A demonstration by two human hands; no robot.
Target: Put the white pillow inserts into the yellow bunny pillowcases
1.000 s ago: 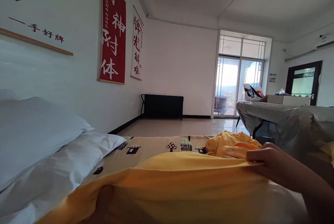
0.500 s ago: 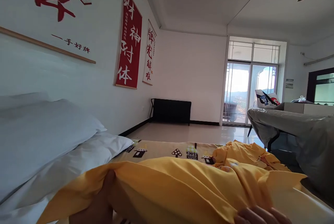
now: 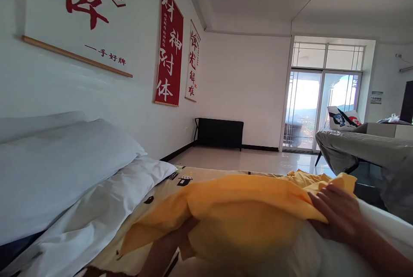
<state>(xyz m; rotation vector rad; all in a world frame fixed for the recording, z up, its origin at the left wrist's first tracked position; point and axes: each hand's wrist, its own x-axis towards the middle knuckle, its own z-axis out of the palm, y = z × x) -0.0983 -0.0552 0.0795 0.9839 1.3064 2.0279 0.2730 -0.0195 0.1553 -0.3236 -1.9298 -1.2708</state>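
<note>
A yellow cloth (image 3: 238, 199) spreads across the front of the bed, raised and bunched between my two hands. My left hand (image 3: 180, 234) grips its near left part from below, and folds of the cloth cover the fingertips. On the other side, my right hand (image 3: 338, 208) is closed on the right part of the cloth, knuckles up. Below the cloth, a soft white item (image 3: 309, 247) shows, blurred; I cannot tell whether it is a pillow or a quilt. More yellow fabric (image 3: 303, 177) lies crumpled behind.
White pillows (image 3: 74, 165) rest against the wall at left. A patterned beige sheet (image 3: 155, 201) covers the bed. Beyond stand a black folded item (image 3: 220, 133) and, at right, a table under grey plastic (image 3: 364, 143). A glass door (image 3: 322, 109) is at the back.
My right hand has risen and moved forward with its side of the cloth. My left hand has shifted right. The white item below shows more, and the view has turned slightly left.
</note>
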